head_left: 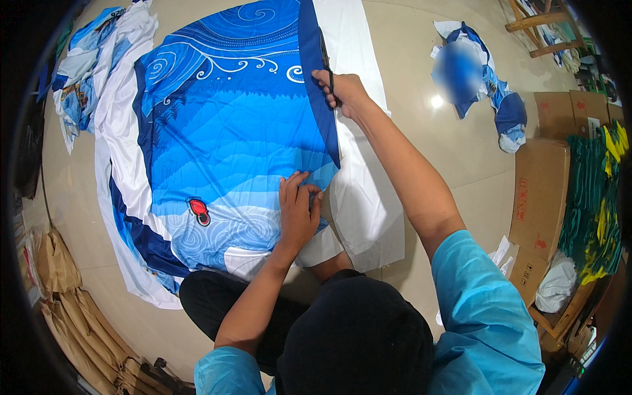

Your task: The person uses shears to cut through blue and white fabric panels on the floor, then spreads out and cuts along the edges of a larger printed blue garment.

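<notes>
A large blue printed fabric (224, 125) with pale swirls, a red patch and a dark blue side band lies spread on the floor. My right hand (345, 94) is closed around the black handles of a pair of scissors (331, 82). Their dark blades point away from me, along the line between the dark blue band and the white fabric strip (352, 52). Lower down, my left hand (299, 204) rests on the blue fabric near its right edge, fingers extended and holding nothing.
Crumpled white and blue cloth (115, 112) runs along the left side. Fabric scraps (510, 115) lie at the far right. Cardboard boxes (540, 197) and green-and-yellow bundles (586, 204) stand at the right. Brown paper bundles (85, 322) lie at lower left; a wooden stool (543, 23) is at the upper right.
</notes>
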Available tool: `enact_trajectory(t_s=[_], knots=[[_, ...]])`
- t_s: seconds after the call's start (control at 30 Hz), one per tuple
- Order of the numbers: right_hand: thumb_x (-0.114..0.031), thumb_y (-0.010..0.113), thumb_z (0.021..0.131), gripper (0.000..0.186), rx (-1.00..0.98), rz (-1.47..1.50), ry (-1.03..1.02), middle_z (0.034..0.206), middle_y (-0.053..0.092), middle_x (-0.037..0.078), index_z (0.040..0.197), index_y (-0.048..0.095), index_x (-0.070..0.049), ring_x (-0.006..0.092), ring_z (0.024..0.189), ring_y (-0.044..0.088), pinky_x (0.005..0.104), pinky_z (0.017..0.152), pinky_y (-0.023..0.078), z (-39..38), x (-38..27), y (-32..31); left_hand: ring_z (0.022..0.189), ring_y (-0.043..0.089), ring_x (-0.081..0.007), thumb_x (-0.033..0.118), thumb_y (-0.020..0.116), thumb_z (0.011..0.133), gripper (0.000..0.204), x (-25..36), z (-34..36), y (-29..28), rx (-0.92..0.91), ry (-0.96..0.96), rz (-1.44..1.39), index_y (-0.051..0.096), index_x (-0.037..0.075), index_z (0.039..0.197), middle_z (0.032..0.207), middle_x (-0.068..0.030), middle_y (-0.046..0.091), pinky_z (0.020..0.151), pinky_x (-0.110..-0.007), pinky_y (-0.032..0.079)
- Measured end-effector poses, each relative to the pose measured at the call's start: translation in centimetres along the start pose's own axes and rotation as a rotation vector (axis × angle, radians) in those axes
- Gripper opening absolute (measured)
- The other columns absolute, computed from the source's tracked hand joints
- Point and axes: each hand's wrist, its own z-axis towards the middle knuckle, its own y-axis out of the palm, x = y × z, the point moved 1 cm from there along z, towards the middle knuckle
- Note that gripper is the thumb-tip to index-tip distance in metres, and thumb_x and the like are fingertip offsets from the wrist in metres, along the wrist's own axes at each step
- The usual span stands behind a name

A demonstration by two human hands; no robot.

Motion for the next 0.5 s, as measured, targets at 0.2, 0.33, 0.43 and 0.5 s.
enact_trajectory(t_s=[0.2, 0.33, 0.43, 0.5], knots=[[-0.023, 0.091, 0.083, 0.034, 0.017, 0.033, -0.016, 0.069, 0.059, 0.006, 0.077, 0.066, -0.001, 0.014, 0.051, 0.048, 0.031, 0.044, 0.035, 0.7, -1.1, 0.2, 0.142, 0.051, -0.042, 0.009, 0.071, 0.097, 0.012, -0.1, 0.0, 0.1, 0.001, -0.008, 0.001, 0.067, 0.007, 0.108, 0.141, -0.0176, 0.058, 0.126, -0.064, 0.027], [-0.026, 0.09, 0.085, 0.032, 0.011, 0.011, -0.011, 0.068, 0.058, 0.002, 0.078, 0.068, -0.004, 0.0113, 0.051, 0.047, 0.0281, 0.044, 0.034, 1.3, -1.0, 0.3, 0.142, 0.051, -0.0418, 0.009, 0.071, 0.097, 0.011, 0.0, 0.1, 0.1, 0.003, -0.009, -0.008, 0.067, 0.007, 0.107, 0.14, -0.0176, 0.059, 0.126, -0.064, 0.027], [-0.027, 0.091, 0.085, 0.032, 0.008, -0.004, -0.004, 0.068, 0.057, 0.001, 0.077, 0.069, -0.005, 0.0099, 0.05, 0.046, 0.0269, 0.044, 0.034, 1.6, -0.7, 0.1, 0.142, 0.051, -0.0418, 0.009, 0.071, 0.096, 0.011, 0.1, 0.1, 0.1, 0.004, -0.015, -0.017, 0.067, 0.006, 0.106, 0.14, -0.0177, 0.059, 0.126, -0.064, 0.027], [-0.027, 0.091, 0.085, 0.032, 0.007, -0.008, -0.004, 0.068, 0.057, 0.001, 0.078, 0.068, -0.005, 0.0099, 0.051, 0.046, 0.0269, 0.044, 0.034, 1.6, -0.8, 0.2, 0.142, 0.051, -0.0417, 0.009, 0.071, 0.096, 0.011, 0.0, 0.1, 0.1, 0.007, -0.015, -0.016, 0.067, 0.006, 0.106, 0.14, -0.0177, 0.059, 0.126, -0.064, 0.027]])
